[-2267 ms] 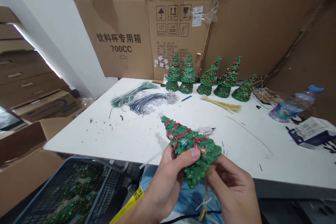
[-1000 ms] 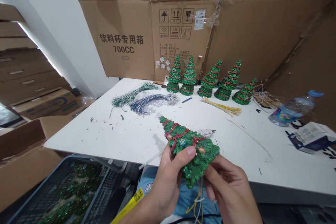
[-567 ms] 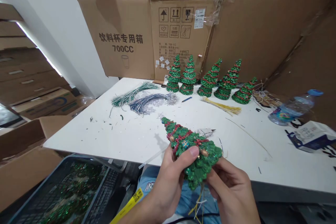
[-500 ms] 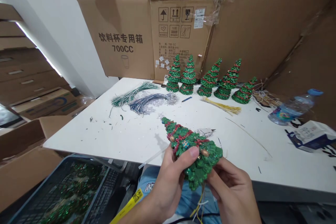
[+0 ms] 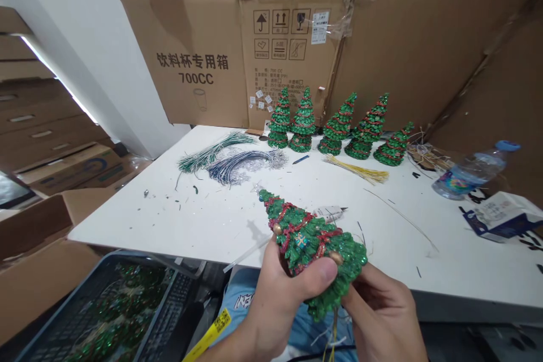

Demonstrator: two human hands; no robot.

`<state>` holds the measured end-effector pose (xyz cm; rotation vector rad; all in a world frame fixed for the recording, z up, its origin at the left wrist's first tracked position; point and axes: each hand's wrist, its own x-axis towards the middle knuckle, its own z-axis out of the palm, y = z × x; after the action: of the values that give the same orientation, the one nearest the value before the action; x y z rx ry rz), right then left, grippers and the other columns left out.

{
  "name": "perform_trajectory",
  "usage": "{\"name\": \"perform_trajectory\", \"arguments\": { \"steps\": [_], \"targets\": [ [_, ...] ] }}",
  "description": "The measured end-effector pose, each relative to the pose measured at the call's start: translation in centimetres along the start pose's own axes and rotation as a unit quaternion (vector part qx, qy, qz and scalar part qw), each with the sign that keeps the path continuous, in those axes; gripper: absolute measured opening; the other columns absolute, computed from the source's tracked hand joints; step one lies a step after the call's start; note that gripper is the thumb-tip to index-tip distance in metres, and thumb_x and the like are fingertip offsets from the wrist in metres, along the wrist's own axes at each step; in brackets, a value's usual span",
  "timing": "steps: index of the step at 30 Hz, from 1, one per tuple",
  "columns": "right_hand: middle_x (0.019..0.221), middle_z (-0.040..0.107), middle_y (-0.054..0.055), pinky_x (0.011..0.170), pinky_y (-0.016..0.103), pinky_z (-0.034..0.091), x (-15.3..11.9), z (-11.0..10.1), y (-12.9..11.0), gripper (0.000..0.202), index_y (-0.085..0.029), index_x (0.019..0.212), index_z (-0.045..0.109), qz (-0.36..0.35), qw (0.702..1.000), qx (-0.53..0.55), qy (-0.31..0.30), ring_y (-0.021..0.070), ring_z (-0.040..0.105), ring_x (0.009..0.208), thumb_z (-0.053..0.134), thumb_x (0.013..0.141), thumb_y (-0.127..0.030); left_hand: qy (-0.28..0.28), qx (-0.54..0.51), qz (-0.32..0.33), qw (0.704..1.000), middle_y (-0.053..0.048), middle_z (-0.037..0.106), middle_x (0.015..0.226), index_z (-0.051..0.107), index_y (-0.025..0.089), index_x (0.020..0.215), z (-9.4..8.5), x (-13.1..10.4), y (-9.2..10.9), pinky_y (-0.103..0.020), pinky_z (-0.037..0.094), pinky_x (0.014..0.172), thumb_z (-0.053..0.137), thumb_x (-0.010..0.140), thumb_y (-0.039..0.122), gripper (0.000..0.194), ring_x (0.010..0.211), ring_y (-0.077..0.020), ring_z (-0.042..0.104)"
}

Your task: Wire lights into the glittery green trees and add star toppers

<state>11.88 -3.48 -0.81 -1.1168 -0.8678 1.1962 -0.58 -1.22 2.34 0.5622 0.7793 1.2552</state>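
A green Christmas tree ornament (image 5: 303,237) with red glittery garland, gold balls and a small blue patterned piece lies tilted in my left hand (image 5: 284,294), tip pointing up and left. My left thumb presses across its front, with the other fingers behind. At the tree's underside is my right hand (image 5: 382,305), its fingers curled in against the base; the fingertips and anything they pinch are hidden. Yellow and white wires (image 5: 333,336) hang below the base between my hands. Just behind the tree, a white tool with a dark pointed tip (image 5: 331,213) lies on the table.
Several finished-looking trees (image 5: 304,124) stand along the back of the white table (image 5: 169,232). Green wires (image 5: 212,150), blue wires (image 5: 237,164) and yellow wires (image 5: 358,169) lie in bundles. A water bottle (image 5: 475,172) and small box (image 5: 503,215) sit right. A crate (image 5: 99,263) holds more trees, lower left.
The tree has turned slightly and its base has shifted a little right and down. My left thumb has slid lower along it, and my right hand has moved slightly right with the base.
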Motion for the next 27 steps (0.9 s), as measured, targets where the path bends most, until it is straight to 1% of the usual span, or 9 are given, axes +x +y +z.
{"name": "perform_trajectory", "arguments": {
  "steps": [5,7,10,15,17,20,23,25,27],
  "targets": [
    [0.061,0.066,0.003,0.055,0.029,0.046,-0.2,-0.3,-0.1,0.039,-0.022,0.066,0.083,-0.019,1.000,-0.008,-0.007,0.0185,0.054,0.059,0.094,0.083,-0.055,-0.048,-0.010,0.000,0.999,-0.016,0.086,0.119,0.075,0.017,0.119,-0.2,-0.2,0.5,-0.048,0.064,0.100,0.107,0.067,0.046,0.068,0.114,-0.0384,0.081],
    [0.064,0.069,0.003,0.056,0.029,0.049,0.0,-0.5,-0.1,0.033,-0.023,0.072,0.086,-0.013,1.000,-0.005,-0.013,0.0199,0.058,0.061,0.095,0.083,-0.053,-0.068,-0.012,-0.011,0.998,-0.017,0.085,0.124,0.075,0.017,0.125,-0.5,-0.1,0.6,-0.050,0.062,0.105,0.107,0.068,0.043,0.071,0.119,-0.0397,0.080],
    [0.067,0.073,0.004,0.058,0.030,0.052,0.4,-1.0,0.1,0.026,-0.022,0.084,0.091,-0.018,1.000,-0.002,-0.020,0.0214,0.063,0.063,0.097,0.083,-0.048,-0.071,-0.006,-0.035,0.997,-0.017,0.083,0.128,0.073,0.018,0.131,-1.0,0.1,0.6,-0.051,0.060,0.110,0.107,0.069,0.038,0.073,0.125,-0.0403,0.077],
    [0.063,0.071,0.004,0.051,0.028,0.050,0.8,-1.6,0.5,0.033,-0.020,0.077,0.089,-0.047,0.997,-0.019,-0.058,0.0191,0.060,0.055,0.093,0.086,-0.051,-0.097,-0.038,-0.040,0.994,-0.017,0.080,0.136,0.070,0.018,0.129,-1.4,0.5,0.5,-0.054,0.054,0.117,0.102,0.077,0.044,0.066,0.135,-0.0409,0.073],
    [0.065,0.072,0.004,0.053,0.028,0.052,0.7,-1.5,0.7,0.031,-0.020,0.082,0.091,-0.047,0.998,-0.022,-0.047,0.0193,0.062,0.057,0.091,0.089,-0.050,-0.085,-0.041,-0.045,0.995,-0.017,0.080,0.136,0.069,0.019,0.131,-1.3,0.5,0.5,-0.053,0.055,0.116,0.101,0.079,0.040,0.064,0.133,-0.0393,0.073],
    [0.067,0.072,0.004,0.056,0.027,0.053,0.5,-1.5,1.0,0.024,-0.021,0.087,0.092,-0.054,0.997,-0.017,-0.051,0.0188,0.062,0.060,0.092,0.090,-0.045,-0.085,-0.046,-0.035,0.995,-0.016,0.081,0.133,0.070,0.018,0.130,-1.2,0.6,0.1,-0.050,0.058,0.111,0.105,0.072,0.038,0.071,0.126,-0.0375,0.076],
    [0.066,0.068,0.002,0.055,0.025,0.051,0.6,-1.9,1.5,0.017,-0.022,0.083,0.090,-0.051,0.996,0.000,-0.076,0.0170,0.059,0.060,0.095,0.087,-0.038,-0.073,-0.055,-0.031,0.995,-0.015,0.083,0.125,0.072,0.018,0.127,-1.3,0.7,-0.4,-0.047,0.061,0.105,0.107,0.068,0.038,0.072,0.117,-0.0344,0.079],
    [0.068,0.069,0.002,0.058,0.026,0.052,0.7,-2.1,1.7,0.013,-0.023,0.087,0.091,-0.039,0.995,0.014,-0.096,0.0172,0.060,0.062,0.097,0.085,-0.035,-0.059,-0.063,-0.041,0.995,-0.014,0.084,0.120,0.073,0.018,0.125,-1.4,0.6,-0.6,-0.046,0.062,0.102,0.108,0.065,0.037,0.072,0.111,-0.0329,0.080],
    [0.069,0.070,0.002,0.059,0.026,0.053,0.7,-2.0,1.6,0.016,-0.024,0.094,0.093,-0.022,0.993,0.029,-0.108,0.0181,0.062,0.063,0.099,0.083,-0.035,-0.051,-0.068,-0.051,0.995,-0.014,0.085,0.119,0.074,0.018,0.123,-1.4,0.6,-0.6,-0.045,0.062,0.100,0.109,0.063,0.036,0.072,0.109,-0.0321,0.081]
  ]
}}
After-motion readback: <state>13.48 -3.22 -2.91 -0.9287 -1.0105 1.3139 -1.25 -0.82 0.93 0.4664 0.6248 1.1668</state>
